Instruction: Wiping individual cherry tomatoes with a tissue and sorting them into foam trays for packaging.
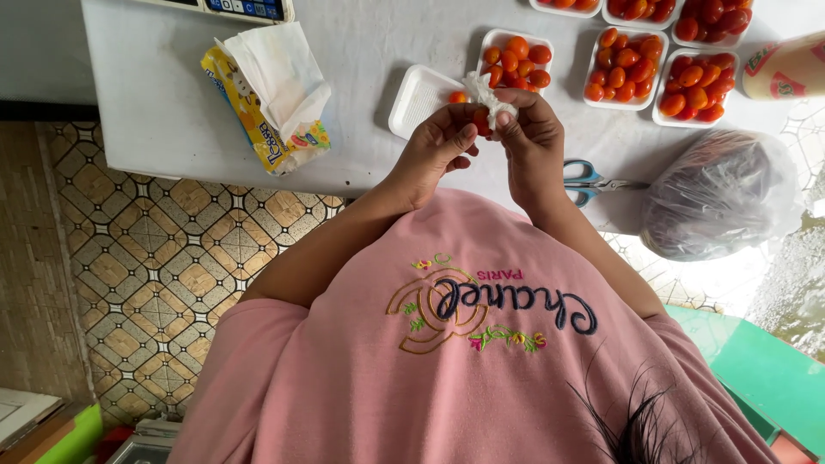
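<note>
Honestly, the thing most likely to go sideways is that little red tomato [481,123] popping out. It's pinched between both sets of fingertips with a crumpled white tissue [490,93] bunched around its top, and if the skin is slick, a bit too much squeeze could shoot it off the grey table [155,94] onto the tiled floor [163,266], or split it.

The left hand [443,142] and right hand [528,129] are pressed together around the tomato and tissue, knuckles nearly touching, both forearms angling up from the pink shirt [464,344] and meeting just over the table edge. I think the right one has most of the tissue, but fingers overlap there so I can't say for sure.

Just past the hands at 11 o'clock sits a nearly empty white tray [417,99] with one tomato at its edge; a stray elbow could nudge it. At 12 o'clock is a filled tray [516,58], and more filled ones run out toward 1 and 2 o'clock. Blue-handled scissors [589,182] lie at 3 o'clock, close enough to the right wrist to catch it. Beyond them there's a clear plastic bag [718,193], and way out at 10 o'clock a yellow tissue pack [266,99].
</note>
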